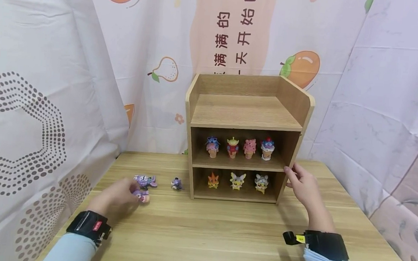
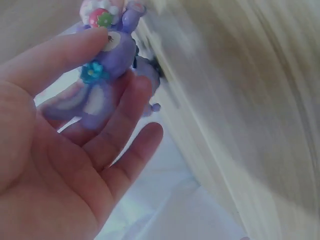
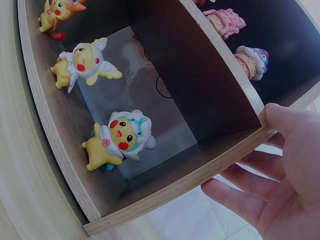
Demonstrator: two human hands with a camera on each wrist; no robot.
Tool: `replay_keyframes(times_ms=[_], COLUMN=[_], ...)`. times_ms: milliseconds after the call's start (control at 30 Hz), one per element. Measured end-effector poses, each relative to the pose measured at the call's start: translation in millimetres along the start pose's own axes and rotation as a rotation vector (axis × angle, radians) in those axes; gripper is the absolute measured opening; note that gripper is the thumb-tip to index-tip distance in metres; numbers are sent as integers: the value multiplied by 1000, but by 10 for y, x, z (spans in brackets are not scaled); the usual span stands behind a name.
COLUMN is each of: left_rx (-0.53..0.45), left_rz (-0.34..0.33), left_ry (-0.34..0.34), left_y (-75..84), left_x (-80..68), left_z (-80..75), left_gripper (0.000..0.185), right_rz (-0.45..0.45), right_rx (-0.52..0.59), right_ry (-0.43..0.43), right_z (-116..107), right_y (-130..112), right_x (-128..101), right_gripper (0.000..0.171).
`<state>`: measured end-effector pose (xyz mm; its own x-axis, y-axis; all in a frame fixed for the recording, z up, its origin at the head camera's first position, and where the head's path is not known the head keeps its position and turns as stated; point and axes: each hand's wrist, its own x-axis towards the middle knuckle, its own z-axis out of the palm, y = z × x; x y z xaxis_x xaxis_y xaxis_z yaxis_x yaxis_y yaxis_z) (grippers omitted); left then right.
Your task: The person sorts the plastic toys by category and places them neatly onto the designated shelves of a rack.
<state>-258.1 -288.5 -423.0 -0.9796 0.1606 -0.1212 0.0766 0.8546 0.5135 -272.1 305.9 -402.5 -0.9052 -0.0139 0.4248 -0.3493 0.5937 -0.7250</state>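
My left hand point(image 1: 119, 193) is low over the left of the table. It pinches a purple long-eared figurine point(image 2: 117, 55) with a teal flower and a strawberry-topped ice cream, thumb across its front and fingers behind. Another purple figurine point(image 1: 145, 181) lies right beside it, partly hidden in the left wrist view. My right hand point(image 1: 304, 188) holds the right side panel of a small wooden shelf point(image 1: 235, 164), thumb on the front edge and fingers along the outer face. Close to it in the lower compartment stands a yellow figurine point(image 3: 120, 140) in a white hood.
A small purple-and-white figurine point(image 1: 177, 183) lies left of the shelf. Several ice-cream-cone figurines, among them a pink one point(image 1: 249, 148), line the middle compartment. An orange-eared figurine point(image 1: 213, 180) and a white-winged one point(image 1: 237, 181) stand below. Printed curtains point(image 1: 157, 31) surround the table point(image 1: 202, 234).
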Motion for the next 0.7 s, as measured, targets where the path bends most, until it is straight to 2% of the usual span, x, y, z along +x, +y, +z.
replay_keyframes(times_ms=[133, 267, 700], left_rx=[51, 68, 55], left_rz=[87, 127, 171], left_ry=[43, 68, 113], left_y=[35, 56, 109], left_x=[33, 81, 184], left_z=[-5, 23, 143], left_gripper=[25, 22, 24], right_rz=[2, 7, 24], right_rx=[-7, -9, 0], right_ry=[-1, -5, -20], right_z=[-5, -8, -12], right_y=[-2, -4, -1], right_x=[2, 2, 0], right_gripper=[52, 51, 55])
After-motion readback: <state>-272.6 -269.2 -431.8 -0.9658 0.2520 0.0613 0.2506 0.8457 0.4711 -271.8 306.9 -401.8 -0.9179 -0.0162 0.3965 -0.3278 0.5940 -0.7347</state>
